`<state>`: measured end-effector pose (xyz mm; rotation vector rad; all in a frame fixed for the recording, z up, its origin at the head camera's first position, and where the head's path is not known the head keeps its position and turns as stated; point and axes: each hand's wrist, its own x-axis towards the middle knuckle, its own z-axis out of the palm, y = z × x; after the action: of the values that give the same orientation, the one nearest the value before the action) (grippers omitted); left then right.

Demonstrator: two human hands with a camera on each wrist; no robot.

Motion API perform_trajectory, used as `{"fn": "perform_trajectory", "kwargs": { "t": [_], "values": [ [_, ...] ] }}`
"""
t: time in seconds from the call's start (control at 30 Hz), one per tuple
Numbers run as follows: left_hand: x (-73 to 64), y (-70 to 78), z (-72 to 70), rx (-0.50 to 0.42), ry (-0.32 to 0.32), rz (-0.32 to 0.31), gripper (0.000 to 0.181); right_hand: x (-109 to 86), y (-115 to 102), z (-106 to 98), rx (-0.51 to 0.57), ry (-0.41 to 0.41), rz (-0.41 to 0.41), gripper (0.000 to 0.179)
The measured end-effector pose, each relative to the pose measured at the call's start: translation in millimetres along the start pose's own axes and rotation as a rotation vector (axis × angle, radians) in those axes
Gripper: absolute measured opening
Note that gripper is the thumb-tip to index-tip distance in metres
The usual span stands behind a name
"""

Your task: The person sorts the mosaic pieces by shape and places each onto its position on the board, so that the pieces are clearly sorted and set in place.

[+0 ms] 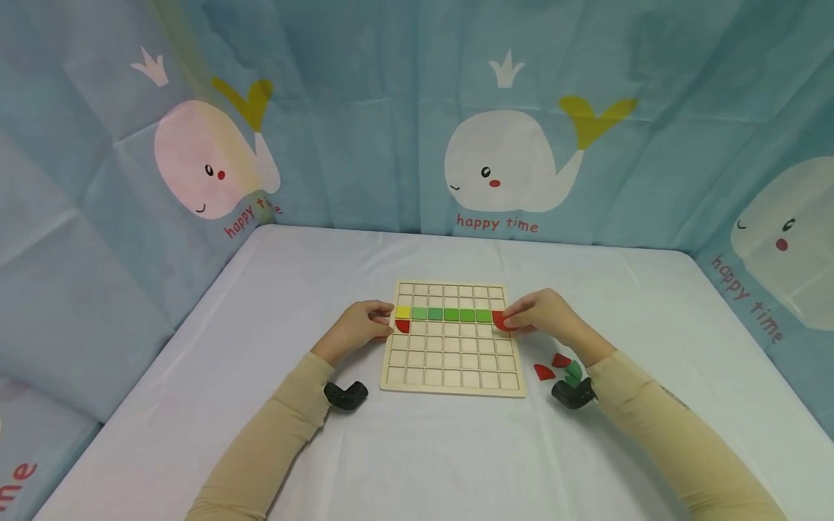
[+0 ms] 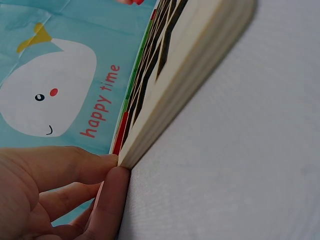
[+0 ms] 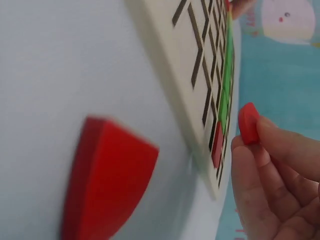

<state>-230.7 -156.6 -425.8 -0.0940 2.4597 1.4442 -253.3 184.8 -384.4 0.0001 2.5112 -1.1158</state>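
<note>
A pale wooden grid board [image 1: 452,391] lies on the white table. Across one row run a yellow square [image 1: 403,312] and several green squares [image 1: 467,315], with a red piece [image 3: 217,145] at the right end. Below the yellow square sits a red quarter-round piece [image 1: 403,327]. My left hand [image 1: 357,327] pinches the board's left edge between thumb and finger. Over the board's right edge, my right hand [image 1: 544,315] holds another red piece [image 3: 248,123] between thumb and fingertips, close above the red piece in the row.
To the right of the board lie loose pieces: a red one [image 1: 544,372], another red one [image 1: 561,359] and green ones [image 1: 573,370], near the right wrist's black camera [image 1: 573,394]. A blue whale-print curtain [image 1: 365,145] stands behind the table [image 1: 313,260].
</note>
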Motion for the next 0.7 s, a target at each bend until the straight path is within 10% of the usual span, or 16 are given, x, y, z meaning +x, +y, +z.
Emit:
{"fn": "perform_trajectory", "kwargs": {
  "t": [0.7],
  "values": [
    [1.3, -3.4, 1.1, -0.01, 0.002, -0.001, 0.053, 21.1, -39, 36, 0.181, -0.11, -0.125, 0.018]
  ]
}}
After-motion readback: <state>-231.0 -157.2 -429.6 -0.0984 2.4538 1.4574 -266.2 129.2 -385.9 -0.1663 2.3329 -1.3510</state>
